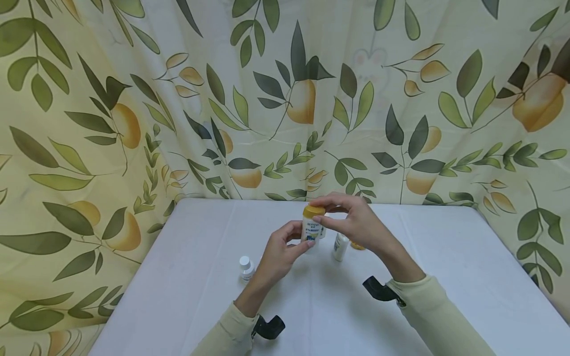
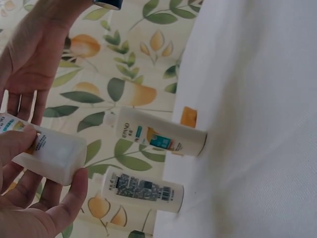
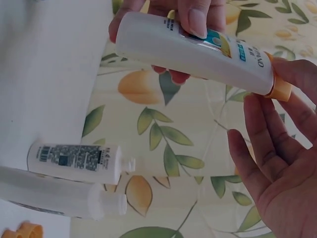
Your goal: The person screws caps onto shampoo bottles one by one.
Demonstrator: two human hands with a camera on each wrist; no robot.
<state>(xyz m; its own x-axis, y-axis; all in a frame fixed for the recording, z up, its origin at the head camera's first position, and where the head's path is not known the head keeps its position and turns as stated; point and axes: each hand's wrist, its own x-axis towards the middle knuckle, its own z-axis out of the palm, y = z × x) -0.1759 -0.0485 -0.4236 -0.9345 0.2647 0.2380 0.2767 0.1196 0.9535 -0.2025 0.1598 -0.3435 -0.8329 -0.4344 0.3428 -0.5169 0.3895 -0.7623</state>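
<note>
A white bottle [image 1: 312,228] with a printed label and an orange cap [image 1: 314,210] is held up over the table. My left hand [image 1: 280,249] grips it around its lower body, the thumb lying across the label. With thumb and fingers, my right hand [image 1: 356,220] pinches the cap at the top; its other fingers stay off the bottle in the right wrist view. Two uncapped white bottles, one with a picture label [image 2: 161,136] and one with a barcode label [image 2: 143,191], stand upright on the table beyond the hands.
Orange caps [image 3: 29,230] lie beside the standing bottles. A small clear-white bottle with a white cap [image 1: 246,267] stands on the table, left of my left forearm. A leaf-and-fruit patterned curtain [image 1: 285,99] hangs behind the white-covered table [image 1: 200,237].
</note>
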